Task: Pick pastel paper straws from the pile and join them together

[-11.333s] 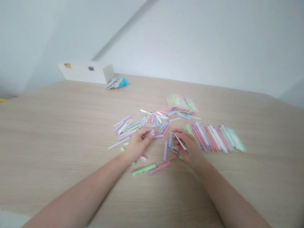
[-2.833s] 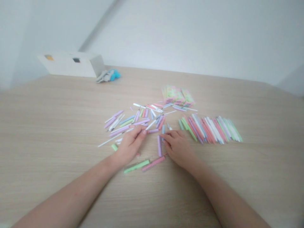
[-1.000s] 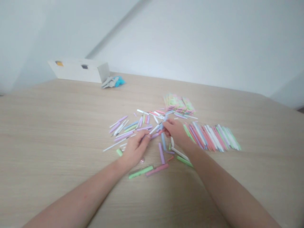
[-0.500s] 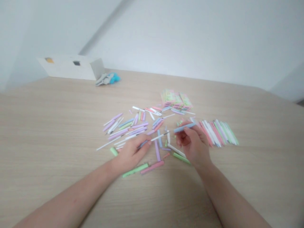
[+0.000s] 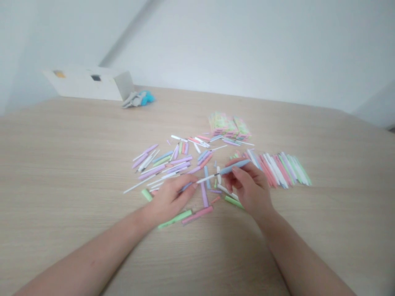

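Observation:
My right hand (image 5: 249,190) is closed on a light blue pen barrel (image 5: 236,166), held just above the table and pointing left. My left hand (image 5: 171,197) rests on the table with its fingers pinched on a thin white refill (image 5: 207,178), whose tip reaches toward the barrel's end. Around both hands lies a loose scatter of pastel pen parts (image 5: 173,162) in purple, green, pink, blue and white. A green pen (image 5: 174,219) and a pink pen (image 5: 197,215) lie just in front of my hands.
A neat row of assembled pastel pens (image 5: 277,167) lies right of my right hand. Small green-and-pink packets (image 5: 228,125) sit behind the scatter. A white box (image 5: 89,84) and a grey-and-blue cloth bundle (image 5: 137,98) stand at the table's far left.
My right hand lifted a blue barrel from the pile and brought it left toward the white refill in my left hand; the left hand stayed nearly still.

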Demonstrator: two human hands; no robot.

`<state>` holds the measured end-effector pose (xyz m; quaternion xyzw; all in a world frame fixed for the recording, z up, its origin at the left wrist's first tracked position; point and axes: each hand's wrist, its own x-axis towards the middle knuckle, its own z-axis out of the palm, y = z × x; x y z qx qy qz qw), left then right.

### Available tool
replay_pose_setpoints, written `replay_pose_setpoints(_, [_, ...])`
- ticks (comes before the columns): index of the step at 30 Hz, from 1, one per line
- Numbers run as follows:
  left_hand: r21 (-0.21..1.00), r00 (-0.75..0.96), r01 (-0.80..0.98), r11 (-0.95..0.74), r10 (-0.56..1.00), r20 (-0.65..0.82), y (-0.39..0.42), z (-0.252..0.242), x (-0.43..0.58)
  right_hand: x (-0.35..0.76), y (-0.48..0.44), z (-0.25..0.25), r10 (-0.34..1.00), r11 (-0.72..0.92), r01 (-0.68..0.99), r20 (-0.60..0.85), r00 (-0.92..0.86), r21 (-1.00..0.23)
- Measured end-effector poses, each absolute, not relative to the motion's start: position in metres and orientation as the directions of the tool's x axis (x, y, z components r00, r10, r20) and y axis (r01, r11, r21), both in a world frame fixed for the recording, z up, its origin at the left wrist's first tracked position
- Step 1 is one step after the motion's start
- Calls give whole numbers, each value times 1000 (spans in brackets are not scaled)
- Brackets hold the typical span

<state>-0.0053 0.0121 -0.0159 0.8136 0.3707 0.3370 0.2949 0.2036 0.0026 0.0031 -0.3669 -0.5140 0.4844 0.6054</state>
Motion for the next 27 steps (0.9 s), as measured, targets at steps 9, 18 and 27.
replay_pose_setpoints(9, [748,568,348,-566,762,312,12,-16,-4,194,-2,1,964,209,-38,212,-161,-977])
replay_pose_setpoints(18, [771,519,328,-545,786,335,8,-21,-4,186,-5,-1,955,194,-35,197,-222,-980])
replay_pose_setpoints(27, [717,564,364,-595,753,339,6,-16,-2,185,-5,-4,961,168,-9,165,-222,-986])
